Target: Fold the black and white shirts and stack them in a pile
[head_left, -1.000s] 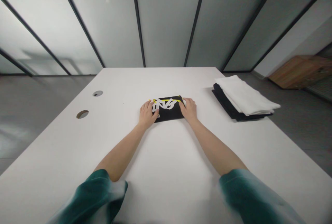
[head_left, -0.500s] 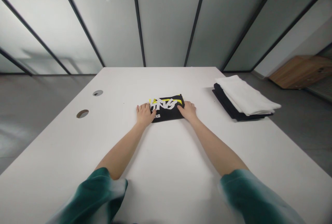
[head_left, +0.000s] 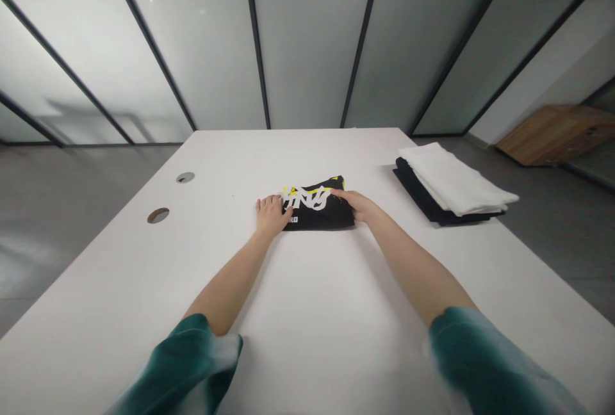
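A folded black T-shirt (head_left: 319, 216) with white lettering and yellow print lies in front of me on the white table (head_left: 307, 300). At its left end, my left hand (head_left: 271, 215) rests open, palm down. Its fingers are spread and its thumb lies on the cloth. My right hand (head_left: 359, 203) grips the right end, thumb on top of the print and the other fingers beneath, mostly hidden. The far right corner of the shirt is raised a little, and the cloth bends there.
To the right, a folded white cloth (head_left: 456, 178) lies on folded black cloth (head_left: 417, 194) by the table's right edge. Two round holes (head_left: 158, 215) are cut in the table's left side. Frosted glass panels (head_left: 307, 43) stand behind the table; a wooden cabinet (head_left: 552, 136) stands at far right.
My right hand has shifted slightly right and now has its fingers under the T-shirt's right end. That end has lifted and spread to the right. My left hand stays by the left end.
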Demonstrator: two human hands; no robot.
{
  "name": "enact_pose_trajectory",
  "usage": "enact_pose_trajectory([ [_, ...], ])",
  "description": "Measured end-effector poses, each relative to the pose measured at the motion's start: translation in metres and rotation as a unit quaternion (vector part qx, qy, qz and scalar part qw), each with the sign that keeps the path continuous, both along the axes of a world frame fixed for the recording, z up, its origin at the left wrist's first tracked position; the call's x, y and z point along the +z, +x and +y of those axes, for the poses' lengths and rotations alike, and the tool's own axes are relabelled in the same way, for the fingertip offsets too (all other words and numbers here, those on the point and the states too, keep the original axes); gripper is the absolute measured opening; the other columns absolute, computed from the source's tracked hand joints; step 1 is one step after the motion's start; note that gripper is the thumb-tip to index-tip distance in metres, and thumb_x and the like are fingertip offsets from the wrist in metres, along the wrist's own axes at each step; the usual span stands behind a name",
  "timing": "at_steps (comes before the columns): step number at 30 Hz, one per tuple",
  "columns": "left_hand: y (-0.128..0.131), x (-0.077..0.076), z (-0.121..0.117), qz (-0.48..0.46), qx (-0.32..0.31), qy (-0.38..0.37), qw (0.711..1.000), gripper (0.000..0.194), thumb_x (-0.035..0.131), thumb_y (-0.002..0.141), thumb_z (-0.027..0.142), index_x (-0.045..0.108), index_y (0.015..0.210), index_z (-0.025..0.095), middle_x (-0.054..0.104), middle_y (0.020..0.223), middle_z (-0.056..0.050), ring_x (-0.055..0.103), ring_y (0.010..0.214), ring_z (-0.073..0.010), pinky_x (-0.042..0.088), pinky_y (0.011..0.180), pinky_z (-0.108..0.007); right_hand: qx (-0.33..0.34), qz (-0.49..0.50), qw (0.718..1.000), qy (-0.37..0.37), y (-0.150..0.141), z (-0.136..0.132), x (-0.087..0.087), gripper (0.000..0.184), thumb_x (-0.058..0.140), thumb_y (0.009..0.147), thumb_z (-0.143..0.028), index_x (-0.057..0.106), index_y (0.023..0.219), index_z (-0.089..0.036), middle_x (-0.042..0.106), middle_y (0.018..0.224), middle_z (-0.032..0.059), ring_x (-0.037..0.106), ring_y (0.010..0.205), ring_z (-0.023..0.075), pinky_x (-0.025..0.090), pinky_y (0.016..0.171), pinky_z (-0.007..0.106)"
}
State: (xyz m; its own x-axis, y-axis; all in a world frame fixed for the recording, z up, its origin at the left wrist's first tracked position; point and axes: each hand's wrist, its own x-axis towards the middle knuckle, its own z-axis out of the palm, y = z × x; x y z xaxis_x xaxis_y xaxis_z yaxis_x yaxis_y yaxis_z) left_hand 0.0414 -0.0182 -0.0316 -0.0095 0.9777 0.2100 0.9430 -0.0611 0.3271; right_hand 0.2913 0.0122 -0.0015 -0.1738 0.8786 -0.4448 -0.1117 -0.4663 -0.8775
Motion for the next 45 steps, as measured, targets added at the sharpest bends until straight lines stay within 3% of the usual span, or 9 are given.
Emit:
enact_pose_trajectory([
  [4, 0.0, 0.002, -0.001, -0.01, 0.001, -0.006, 1.0, 0.045, 0.053, 0.09, 0.043, 0.057, 0.128, 0.019, 0.058, 0.136, -0.015, 0.048, 0.131, -0.0315, 0.023, 0.118, -0.05, 0.001, -0.023, 0.996, 0.086, -0.001, 0.001, -0.006, 0.023, 0.07, 0.075, -0.015, 0.067, 0.098, -0.015, 0.076, 0.097, 0.01, 0.072, 0.09, 0.0226, 0.056, 0.092, 0.04],
  [8, 0.0, 0.002, 0.0, -0.012, -0.001, -0.005, 1.0, 0.047, 0.053, 0.09, 0.045, 0.056, 0.129, 0.019, 0.058, 0.136, -0.015, 0.048, 0.131, -0.0313, 0.022, 0.118, -0.049, -0.124, -0.123, 0.969, 0.177, 0.002, 0.001, -0.014, 0.046, 0.069, 0.07, -0.012, 0.061, 0.114, -0.02, 0.074, 0.11, 0.0062, 0.068, 0.107, 0.0227, 0.052, 0.099, 0.042],
  [11, 0.0, 0.002, 0.0, -0.011, -0.002, -0.007, 1.0, 0.049, 0.052, 0.09, 0.046, 0.056, 0.129, 0.018, 0.058, 0.136, -0.015, 0.048, 0.131, -0.0312, 0.022, 0.119, -0.048, -0.127, -0.125, 0.978, 0.108, 0.004, -0.003, -0.016, 0.03, 0.067, 0.074, -0.019, 0.064, 0.105, -0.017, 0.075, 0.102, 0.0112, 0.069, 0.105, 0.0269, 0.055, 0.093, 0.044],
  [13, 0.0, 0.002, 0.0, -0.012, -0.002, -0.008, 1.0, 0.048, 0.051, 0.091, 0.046, 0.056, 0.129, 0.018, 0.058, 0.136, -0.015, 0.048, 0.131, -0.0311, 0.021, 0.119, -0.048, -0.084, -0.074, 0.993, 0.04, 0.004, -0.008, -0.015, 0.014, 0.062, 0.08, -0.023, 0.066, 0.092, -0.016, 0.076, 0.09, 0.013, 0.072, 0.096, 0.0276, 0.059, 0.087, 0.042],
  [16, 0.0, 0.003, 0.0, -0.011, -0.001, -0.01, 1.0, 0.048, 0.051, 0.091, 0.045, 0.056, 0.13, 0.018, 0.058, 0.137, -0.015, 0.048, 0.131, -0.0309, 0.022, 0.119, -0.048, -0.069, 0.01, 0.997, -0.016, 0.0, -0.015, -0.01, 0.01, 0.059, 0.082, -0.021, 0.066, 0.087, -0.016, 0.075, 0.081, 0.0109, 0.073, 0.083, 0.0249, 0.06, 0.082, 0.039],
  [24, 0.0, 0.002, 0.001, 0.002, 0.005, -0.009, 1.0, 0.049, 0.051, 0.09, 0.045, 0.057, 0.13, 0.017, 0.06, 0.134, -0.014, 0.049, 0.13, -0.0298, 0.023, 0.119, -0.046, -0.171, 0.151, 0.965, 0.128, -0.005, -0.02, -0.003, 0.043, 0.065, 0.063, -0.001, 0.064, 0.1, -0.021, 0.076, 0.081, -0.0004, 0.072, 0.076, 0.0195, 0.06, 0.076, 0.032],
  [31, 0.0, 0.002, 0.003, -0.009, 0.0, -0.009, 1.0, 0.049, 0.051, 0.09, 0.044, 0.057, 0.13, 0.017, 0.059, 0.136, -0.014, 0.049, 0.13, -0.0308, 0.023, 0.119, -0.048, -0.176, 0.139, 0.974, -0.032, -0.004, -0.02, -0.003, 0.013, 0.059, 0.074, -0.01, 0.066, 0.083, -0.017, 0.072, 0.065, 0.0042, 0.071, 0.065, 0.0218, 0.061, 0.071, 0.032],
  [37, -0.001, 0.0, 0.003, -0.008, -0.002, -0.003, 1.0, 0.048, 0.052, 0.09, 0.045, 0.057, 0.128, 0.017, 0.06, 0.134, -0.014, 0.05, 0.129, -0.0311, 0.024, 0.118, -0.049, -0.095, 0.146, 0.983, 0.048, -0.002, -0.034, 0.005, 0.026, 0.062, 0.079, -0.007, 0.065, 0.101, -0.021, 0.077, 0.089, 0.0029, 0.073, 0.077, 0.0194, 0.061, 0.077, 0.033],
  [45, -0.001, 0.0, 0.004, -0.012, -0.001, -0.001, 1.0, 0.047, 0.054, 0.089, 0.045, 0.058, 0.127, 0.018, 0.06, 0.135, -0.015, 0.05, 0.129, -0.031, 0.024, 0.118, -0.048, -0.038, 0.076, 0.994, -0.064, -0.002, -0.041, 0.0, 0.018, 0.065, 0.083, -0.01, 0.069, 0.1, -0.011, 0.077, 0.09, 0.0118, 0.074, 0.08, 0.0223, 0.058, 0.089, 0.038],
])
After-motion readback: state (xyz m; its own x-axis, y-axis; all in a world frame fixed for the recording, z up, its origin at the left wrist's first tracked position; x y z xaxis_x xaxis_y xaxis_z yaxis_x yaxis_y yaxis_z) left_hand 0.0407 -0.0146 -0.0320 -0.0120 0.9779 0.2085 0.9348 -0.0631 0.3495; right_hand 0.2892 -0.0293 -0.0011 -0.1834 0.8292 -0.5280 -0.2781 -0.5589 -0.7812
